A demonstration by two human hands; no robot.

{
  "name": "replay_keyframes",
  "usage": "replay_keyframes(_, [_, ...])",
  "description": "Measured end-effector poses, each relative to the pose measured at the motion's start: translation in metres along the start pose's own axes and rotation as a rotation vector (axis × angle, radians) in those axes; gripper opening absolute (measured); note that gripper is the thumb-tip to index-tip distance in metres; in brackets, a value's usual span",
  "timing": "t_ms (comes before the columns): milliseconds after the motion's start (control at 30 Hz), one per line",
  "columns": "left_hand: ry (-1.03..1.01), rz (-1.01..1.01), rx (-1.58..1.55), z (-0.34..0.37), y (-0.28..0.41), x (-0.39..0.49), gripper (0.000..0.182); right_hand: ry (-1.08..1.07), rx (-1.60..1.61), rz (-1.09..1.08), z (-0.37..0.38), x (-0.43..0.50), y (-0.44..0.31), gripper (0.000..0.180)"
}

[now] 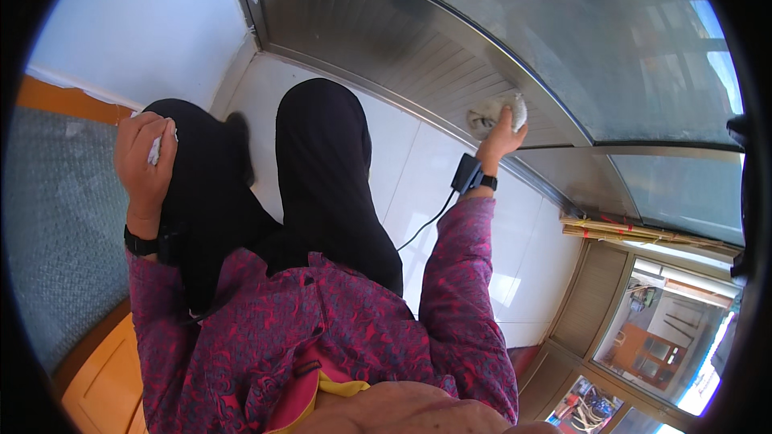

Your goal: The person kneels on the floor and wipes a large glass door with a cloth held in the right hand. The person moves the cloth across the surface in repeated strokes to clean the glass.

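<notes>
In my right hand point(505, 135) is a crumpled whitish cloth point(482, 114), which my fingers press against the ribbed lower metal panel point(416, 66) of a glazed partition. A dark device is strapped at that wrist, with a black cable running from it. My left hand point(142, 150) is closed around a small white wad point(155, 150), perhaps cloth or paper, mostly hidden by the fingers. It is beside my left knee, near an orange-framed textured glass panel point(66, 205).
White floor tiles point(392, 157) run along the partition's base. Glass panes point(579, 42) rise above the metal panel. A bundle of thin sticks point(615, 230) lies at the right, by a window point(657, 331). A white wall point(157, 18) meets the partition at upper left.
</notes>
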State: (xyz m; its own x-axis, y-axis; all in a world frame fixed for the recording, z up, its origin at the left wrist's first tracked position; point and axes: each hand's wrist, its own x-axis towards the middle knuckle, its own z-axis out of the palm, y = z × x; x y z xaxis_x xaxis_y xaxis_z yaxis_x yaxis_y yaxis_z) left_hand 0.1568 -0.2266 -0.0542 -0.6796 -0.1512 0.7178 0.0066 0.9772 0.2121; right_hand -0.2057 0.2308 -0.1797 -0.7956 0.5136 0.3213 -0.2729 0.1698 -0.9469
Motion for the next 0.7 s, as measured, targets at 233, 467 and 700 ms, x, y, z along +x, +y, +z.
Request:
replay_keyframes(233, [-0.033, -0.13, 0.105, -0.01, -0.025, -0.014, 0.005, 0.099, -0.035, 0.057, 0.03, 0.016, 0.007, 0.038])
replay_keyframes(467, [-0.047, -0.133, 0.123, -0.022, -0.034, -0.03, 0.008, 0.004, -0.112, -0.186, 0.125, -0.058, 0.002, 0.04])
replay_keyframes(700, [-0.058, -0.214, 0.177, -0.041, -0.041, -0.048, 0.007, -0.435, -0.133, -0.453, 0.167, -0.137, -0.03, 0.051])
